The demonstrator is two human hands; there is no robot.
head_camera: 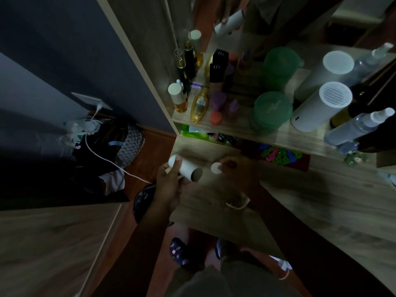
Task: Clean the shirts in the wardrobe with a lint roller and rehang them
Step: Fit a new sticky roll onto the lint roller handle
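Dim room, view looks down at a wooden shelf unit. Left hand (169,183) is wrapped around a white tube (185,169), thumb on top near the closed end, open dark end pointing right. Probably the lint roller's case or roll, but too dark to be sure. Right hand (233,168) pinches a small white round cap (216,168) between the fingertips, just beside the tube's open end, not touching it. Looks like the cap either goes on or has come off that end; can't tell which. Both hands hover above the lower wooden shelf (300,200), likely so the parts can be handled over a surface.

Upper shelf (235,127) holds bottles (200,105), two green jars (272,108), white cylinders (321,106) and a spray bottle (360,125); a mirror behind repeats them. No shirts visible, so the cleaning hasn't started; this is tool prep. Bags (111,142) and a white cable (111,162) sit on the floor at left. Slippered feet at the bottom edge.

Risk: the small cap could slip from such a light pinch.
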